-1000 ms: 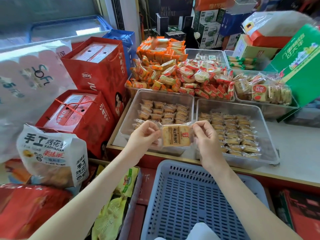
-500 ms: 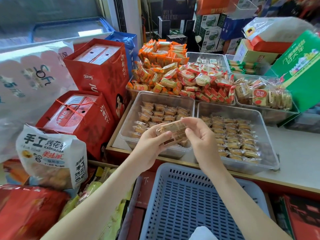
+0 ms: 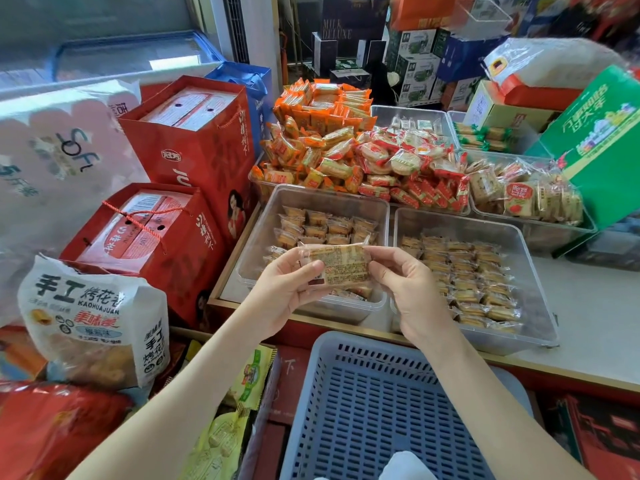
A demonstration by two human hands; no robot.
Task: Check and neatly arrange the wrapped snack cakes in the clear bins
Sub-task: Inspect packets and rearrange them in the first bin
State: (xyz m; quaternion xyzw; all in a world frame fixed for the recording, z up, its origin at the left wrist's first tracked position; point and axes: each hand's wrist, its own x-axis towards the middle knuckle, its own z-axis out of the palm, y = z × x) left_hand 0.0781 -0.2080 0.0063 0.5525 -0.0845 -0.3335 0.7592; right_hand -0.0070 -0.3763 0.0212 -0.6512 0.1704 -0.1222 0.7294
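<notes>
I hold one wrapped snack cake (image 3: 341, 265) above the near edge of the left clear bin (image 3: 332, 199), its printed back side facing up. My left hand (image 3: 285, 289) pinches its left end and my right hand (image 3: 403, 289) pinches its right end. The left clear bin holds rows of the same small cakes, partly hidden by my hands. The right clear bin (image 3: 460, 221) beside it holds several neat rows of wrapped cakes (image 3: 474, 282).
A blue slotted basket (image 3: 377, 410) sits just below my hands. Red gift boxes (image 3: 194, 147) and a white snack bag (image 3: 93, 323) crowd the left. Behind the bins lie heaps of orange and red wrapped snacks (image 3: 346, 157) and a green box (image 3: 599, 147) at right.
The cake was held flat with its front label towards me; both hands turned it over, and now its printed back faces up. The hands stayed above the left bin.
</notes>
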